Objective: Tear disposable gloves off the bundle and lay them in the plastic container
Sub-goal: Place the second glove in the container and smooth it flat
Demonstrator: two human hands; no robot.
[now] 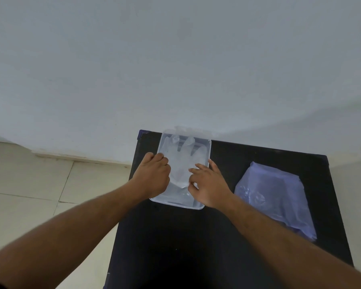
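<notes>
A clear plastic container point(206, 149) sits at the far left of a black table point(175, 236). A thin transparent glove point(180, 161) lies flat inside it, fingers pointing away from me. My left hand point(152, 176) rests over the container's left rim, fingers curled onto the glove's edge. On the right part of the container lies my right hand point(208, 184), fingers spread and pressing down on the glove's wrist end. The bundle of gloves point(273, 197), a bluish translucent stack, lies on the table to the right, untouched.
The table stands against a pale wall point(175, 59). Beige floor tiles point(29, 184) show to the left of the table, beyond its left edge. Bare black tabletop lies between me and the container.
</notes>
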